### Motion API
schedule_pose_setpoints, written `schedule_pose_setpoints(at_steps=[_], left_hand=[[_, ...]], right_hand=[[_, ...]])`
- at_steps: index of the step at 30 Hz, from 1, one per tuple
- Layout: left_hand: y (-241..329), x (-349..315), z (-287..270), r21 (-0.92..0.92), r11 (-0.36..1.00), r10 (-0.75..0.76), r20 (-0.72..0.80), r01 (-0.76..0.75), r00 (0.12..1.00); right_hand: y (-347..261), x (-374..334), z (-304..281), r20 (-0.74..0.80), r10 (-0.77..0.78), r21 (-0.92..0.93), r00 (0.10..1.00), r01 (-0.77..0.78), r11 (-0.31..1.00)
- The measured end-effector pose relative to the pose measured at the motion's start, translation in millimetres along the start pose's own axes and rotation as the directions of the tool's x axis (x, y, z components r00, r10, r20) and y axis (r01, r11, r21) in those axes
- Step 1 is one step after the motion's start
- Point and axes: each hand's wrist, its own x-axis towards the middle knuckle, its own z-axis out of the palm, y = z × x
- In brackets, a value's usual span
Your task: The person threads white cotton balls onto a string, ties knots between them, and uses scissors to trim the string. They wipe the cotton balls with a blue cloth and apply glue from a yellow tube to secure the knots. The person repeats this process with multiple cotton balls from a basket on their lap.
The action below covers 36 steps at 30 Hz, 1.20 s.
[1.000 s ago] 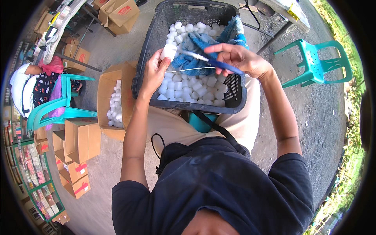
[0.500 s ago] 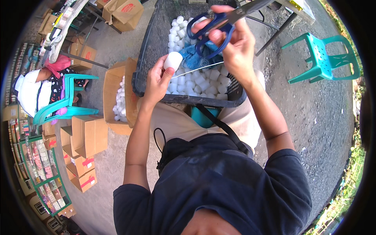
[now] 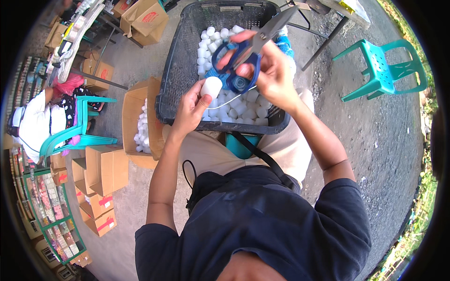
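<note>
My left hand (image 3: 191, 110) grips a small white roll (image 3: 212, 87), apparently wound string, between thumb and fingers. From it a thin white strand (image 3: 229, 101) runs toward my right hand (image 3: 274, 79). That hand holds scissors (image 3: 257, 47) with dark blue handles, fingers through the loops, the blades pointing up and away from the roll. Whether the strand is pinched in my right hand is hard to see. Below both hands is a black plastic crate (image 3: 166, 70) on my lap, holding many similar white rolls (image 3: 241, 110) and a blue bundle (image 3: 215, 75), partly hidden by the scissors.
A cardboard box (image 3: 157, 117) with more white rolls stands left of the crate. Further left are empty-looking cartons (image 3: 107, 171), green chairs (image 3: 82, 126) and a seated person (image 3: 42, 126). A green chair (image 3: 377, 70) stands at right; table legs (image 3: 328, 42) rise beyond the crate.
Both hands have come slightly nearer to me; the roll is lower and a bit to the right. The scissors have turned more upright, and the strand sags more.
</note>
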Motion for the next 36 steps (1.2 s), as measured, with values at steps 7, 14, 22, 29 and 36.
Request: schedule_pose_setpoints(at_steps=[7,14,22,29,36], left_hand=[[1,5,-3,0.064,0.998,0.0,-0.013,0.0,1.0],[-8,-3,-4,0.076,0.997,0.036,-0.046,-0.032,0.998],[-5,-4,-18,-0.067,0.995,-0.071,0.108,0.079,0.992],[0,-1,-20,-0.079,0.991,-0.092,0.149,0.105,0.985],[-3,-5,-17,-0.111,0.987,-0.104,0.134,0.119,0.985]], right_hand=[[5,-3,0,0.044,0.063,-0.01,0.997,-0.062,0.998],[19,-5,3,0.056,0.134,-0.091,0.989,-0.129,0.988],[15,10,-3,0.123,0.052,-0.074,0.991,-0.043,0.996],[20,8,-7,0.154,0.076,-0.067,0.985,-0.066,0.996],[22,4,2,0.156,0.208,-0.141,0.966,-0.186,0.972]])
